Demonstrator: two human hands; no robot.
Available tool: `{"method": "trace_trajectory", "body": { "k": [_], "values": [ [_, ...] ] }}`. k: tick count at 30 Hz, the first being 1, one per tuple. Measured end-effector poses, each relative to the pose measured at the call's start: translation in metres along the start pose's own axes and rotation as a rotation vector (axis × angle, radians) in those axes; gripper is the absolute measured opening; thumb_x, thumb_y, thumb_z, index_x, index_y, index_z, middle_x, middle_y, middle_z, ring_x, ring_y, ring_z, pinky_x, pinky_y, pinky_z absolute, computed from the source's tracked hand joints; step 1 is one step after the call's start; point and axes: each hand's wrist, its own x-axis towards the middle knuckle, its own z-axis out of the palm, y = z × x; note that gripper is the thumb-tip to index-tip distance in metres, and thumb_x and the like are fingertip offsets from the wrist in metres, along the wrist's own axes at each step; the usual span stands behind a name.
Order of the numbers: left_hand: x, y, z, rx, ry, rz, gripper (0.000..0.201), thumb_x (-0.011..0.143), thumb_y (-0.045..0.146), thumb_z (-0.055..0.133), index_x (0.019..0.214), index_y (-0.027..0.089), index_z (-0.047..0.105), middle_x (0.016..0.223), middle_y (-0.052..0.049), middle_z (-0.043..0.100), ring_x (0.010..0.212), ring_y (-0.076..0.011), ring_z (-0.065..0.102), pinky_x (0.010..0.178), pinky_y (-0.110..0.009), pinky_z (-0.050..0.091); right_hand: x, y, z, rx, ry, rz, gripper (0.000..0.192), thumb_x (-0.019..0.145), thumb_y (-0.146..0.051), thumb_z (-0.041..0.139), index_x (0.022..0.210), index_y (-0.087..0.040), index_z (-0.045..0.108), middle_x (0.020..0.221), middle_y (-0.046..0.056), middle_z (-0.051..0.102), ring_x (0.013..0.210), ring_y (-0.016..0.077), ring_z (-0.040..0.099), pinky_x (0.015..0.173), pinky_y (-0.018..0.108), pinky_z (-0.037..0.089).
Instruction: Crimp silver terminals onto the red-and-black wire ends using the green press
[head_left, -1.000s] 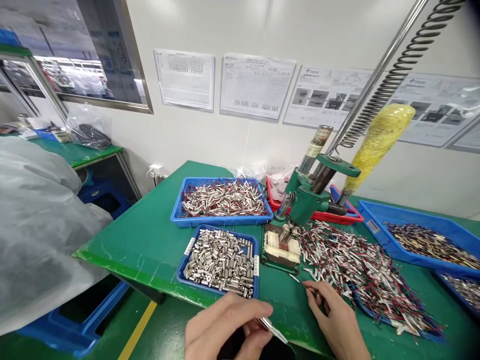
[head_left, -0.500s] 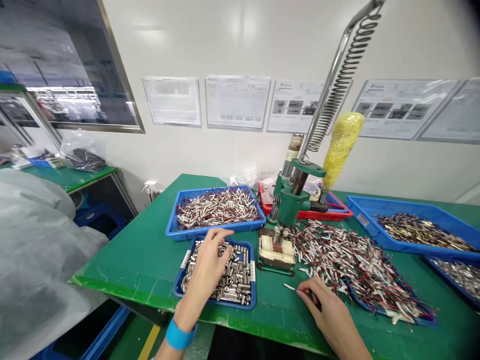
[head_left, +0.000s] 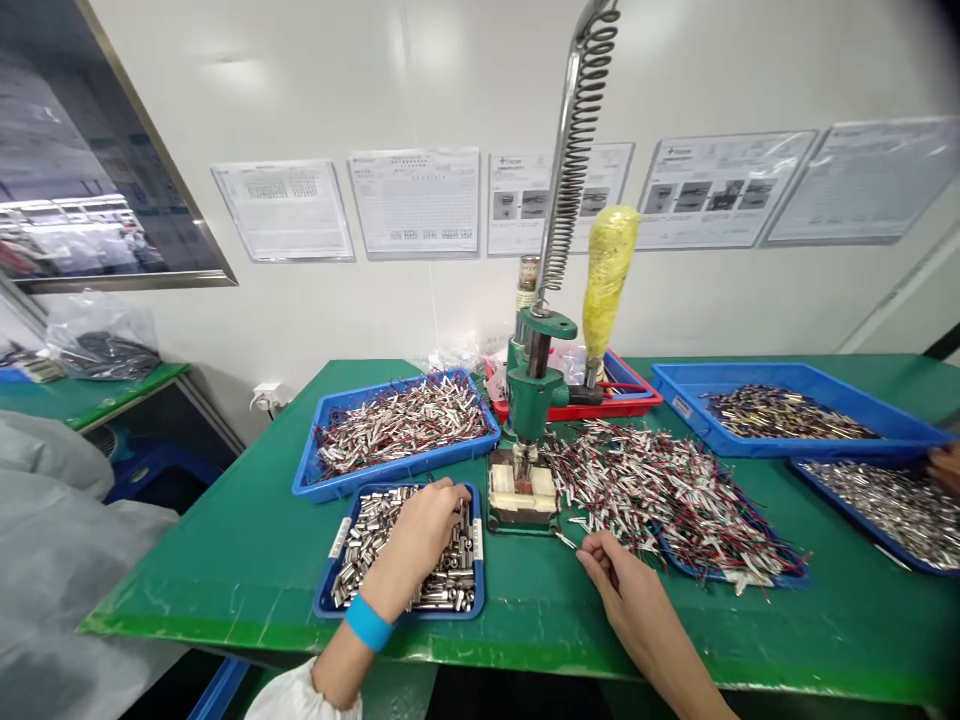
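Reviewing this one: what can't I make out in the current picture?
All in the head view:
- Left hand: whether it grips any metal tubes; the hand itself hides this.
- White piece: its far end, covered by the right hand.
- Wall sheets: most print is too small to read.
- Another person's hand: blurred, cut off by the right edge.
- Grey garment: its wearer, cut off by the left edge.

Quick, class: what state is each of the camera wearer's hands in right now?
Left hand: fingers bent over the metal cylinders; grip cannot be told.
Right hand: closed, pinching a thin white piece at one end.
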Motion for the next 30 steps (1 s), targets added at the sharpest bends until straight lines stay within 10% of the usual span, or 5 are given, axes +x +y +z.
{"method": "trace_trajectory", "body": {
  "k": [16,30],
  "values": [
    [-0.009,-0.003,0.008,-0.275,-0.076,0.014,0.008,0.087,0.018,0.061,0.091,0.024,0.063,0.090,0.001,0.069,0.084,-0.0198,0.063,0.072,-0.027,0.040,0.015,-0.024,-0.002,0.066,0.156,-0.061,0.028,0.102,-0.046,0.049,0.089,-0.024,0.062,0.070,-0.002,0.060,0.061,0.0139,0.054,0.058,0.024,0.043],
    [0.007,0.009,0.000,-0.733,0.056,-0.058,0.012,0.085,0.024,0.062,0.092,0.021,0.072,0.094,-0.004,0.072,0.089,-0.0197,0.070,0.081,-0.029,0.055,0.090,-0.076,0.055,-0.014,0.395,0.144,0.029,0.096,-0.041,0.052,0.073,-0.024,0.056,0.065,-0.001,0.068,0.058,0.0167,0.061,0.056,0.026,0.031]
  ]
}}
